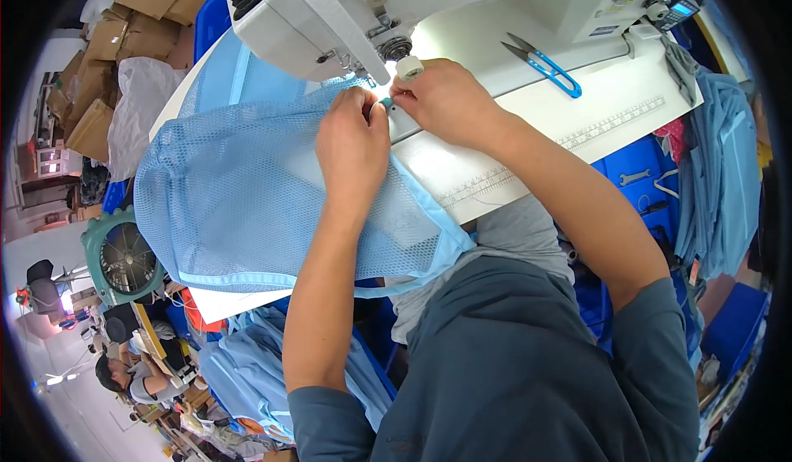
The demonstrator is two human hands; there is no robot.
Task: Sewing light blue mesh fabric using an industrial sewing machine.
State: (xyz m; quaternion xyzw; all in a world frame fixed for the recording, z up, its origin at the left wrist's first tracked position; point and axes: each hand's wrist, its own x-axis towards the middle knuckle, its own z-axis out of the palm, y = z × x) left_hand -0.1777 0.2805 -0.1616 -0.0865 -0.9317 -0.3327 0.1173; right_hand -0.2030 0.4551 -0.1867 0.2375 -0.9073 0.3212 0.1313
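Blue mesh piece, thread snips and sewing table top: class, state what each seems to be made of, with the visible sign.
Blue mesh piece: probably synthetic net fabric; open holes show through, with a smooth woven binding along the edge.
Thread snips: dull grey metal blades, with a glossy blue handle loop that is likely plastic.
Sewing table top: hard, smooth white surface, perhaps laminate; a printed ruler runs along its edge.

Setting: garment sewing workshop. Evidence: industrial white sewing machine (346, 16) mounted on a white work table (610, 107) with a ruler strip (569, 144) along its front edge. Blue thread snips (544, 64) on the table. Blue mesh fabric (239, 198) spread under the machine head; more blue cloth (718, 173) heaped at the right. Stacked cardboard boxes (115, 58) at upper left. Green floor fan (124, 256) beside the table. Another person (136, 379) seated at lower left.
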